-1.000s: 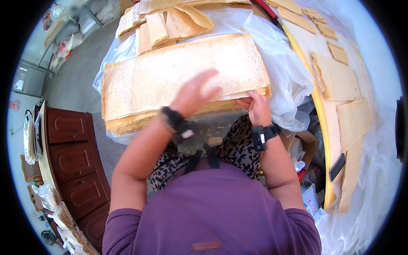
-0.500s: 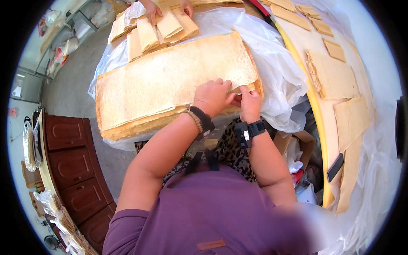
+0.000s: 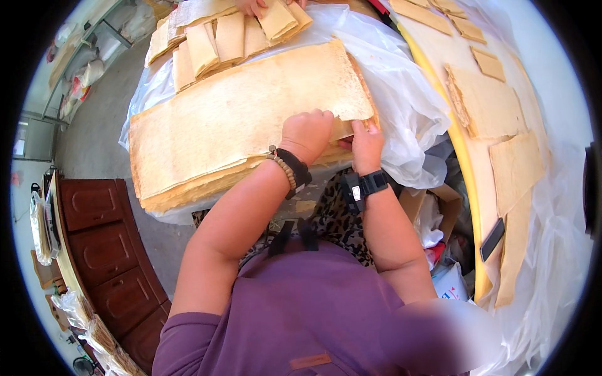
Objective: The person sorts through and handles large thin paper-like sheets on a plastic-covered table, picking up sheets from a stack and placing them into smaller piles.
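On the far left, a dark brown wooden cabinet (image 3: 94, 250) stands on the grey floor. Next to it, a big stack of thin tan sheets (image 3: 238, 119) lies on clear plastic wrap (image 3: 401, 94) over a table. The stack is wide and flat, right in front of the person.

At the near edge of the stack, the left hand (image 3: 306, 135) is curled into a loose fist and presses down on the top sheet. It has a bead bracelet and a dark band on the wrist. Just to its right, the right hand (image 3: 365, 145) pinches the near right corner of the sheets with its fingertips and lifts it a little. A black watch sits on that wrist.

Far behind the stack, smaller folded tan pieces (image 3: 232, 34) lie in a row, and another person's fingers touch them at the top.

To the right, more tan pieces (image 3: 486, 103) lie spread on a pale surface with a yellow edge.

It looks like only some sheets are folded so far. The big stack is thick, so I think a lot of work is left.
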The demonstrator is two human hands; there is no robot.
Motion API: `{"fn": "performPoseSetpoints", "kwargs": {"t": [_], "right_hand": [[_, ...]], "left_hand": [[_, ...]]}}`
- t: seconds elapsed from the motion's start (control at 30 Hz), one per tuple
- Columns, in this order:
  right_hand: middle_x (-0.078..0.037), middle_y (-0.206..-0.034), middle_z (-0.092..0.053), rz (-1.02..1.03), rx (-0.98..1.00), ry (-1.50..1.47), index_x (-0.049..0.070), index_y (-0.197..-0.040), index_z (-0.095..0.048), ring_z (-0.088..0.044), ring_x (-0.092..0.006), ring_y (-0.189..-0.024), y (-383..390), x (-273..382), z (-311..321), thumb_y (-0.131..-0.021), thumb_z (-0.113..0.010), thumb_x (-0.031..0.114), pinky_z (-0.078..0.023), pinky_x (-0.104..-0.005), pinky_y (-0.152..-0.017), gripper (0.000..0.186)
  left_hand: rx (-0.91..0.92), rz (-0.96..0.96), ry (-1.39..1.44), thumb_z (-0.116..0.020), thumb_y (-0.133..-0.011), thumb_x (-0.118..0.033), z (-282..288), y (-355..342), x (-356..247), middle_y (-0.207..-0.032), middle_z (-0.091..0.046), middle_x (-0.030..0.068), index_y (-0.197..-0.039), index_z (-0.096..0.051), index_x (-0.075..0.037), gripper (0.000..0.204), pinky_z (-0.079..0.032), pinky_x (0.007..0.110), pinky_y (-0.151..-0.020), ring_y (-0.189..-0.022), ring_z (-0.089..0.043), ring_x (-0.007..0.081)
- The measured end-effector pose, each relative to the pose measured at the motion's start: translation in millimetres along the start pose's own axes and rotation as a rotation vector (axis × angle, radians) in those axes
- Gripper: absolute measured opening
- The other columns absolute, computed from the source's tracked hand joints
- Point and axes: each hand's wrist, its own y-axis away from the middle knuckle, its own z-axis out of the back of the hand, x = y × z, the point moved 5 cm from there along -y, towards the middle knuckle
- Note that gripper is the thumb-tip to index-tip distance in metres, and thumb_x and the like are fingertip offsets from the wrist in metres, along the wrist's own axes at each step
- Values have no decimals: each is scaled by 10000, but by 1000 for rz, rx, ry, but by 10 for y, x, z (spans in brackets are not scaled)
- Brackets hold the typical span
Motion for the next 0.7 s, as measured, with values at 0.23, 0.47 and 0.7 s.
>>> {"fn": "performPoseSetpoints", "kwargs": {"t": [0.23,0.47,0.7], "right_hand": [[-60,-661,-642,110,15,233,-19,-804,-657,-615,-131,-562,-38,3,24,-904,-602,183,-516,-285,-509,233],[-60,-650,-622,128,13,292,-41,-778,-618,-563,-133,-569,-71,98,58,-902,-606,143,-469,-309,-541,223],[-46,-707,-636,196,58,257,-14,-794,-636,-579,-106,-617,-145,63,60,-927,-590,145,-493,-293,-545,212]], "left_hand": [[-139,-34,35,-615,-850,-218,25,-160,-142,-891,-626,41,-1044,-569,-136,216,-553,337,-587,-758,-672,231],[-150,-52,118,-616,-847,-221,72,-92,-322,-897,-615,29,-1137,-553,-132,310,-556,338,-601,-816,-655,224],[-124,-7,165,-598,-854,-189,-8,-220,-145,-848,-621,47,-937,-573,-124,108,-556,356,-624,-806,-652,234]]}}
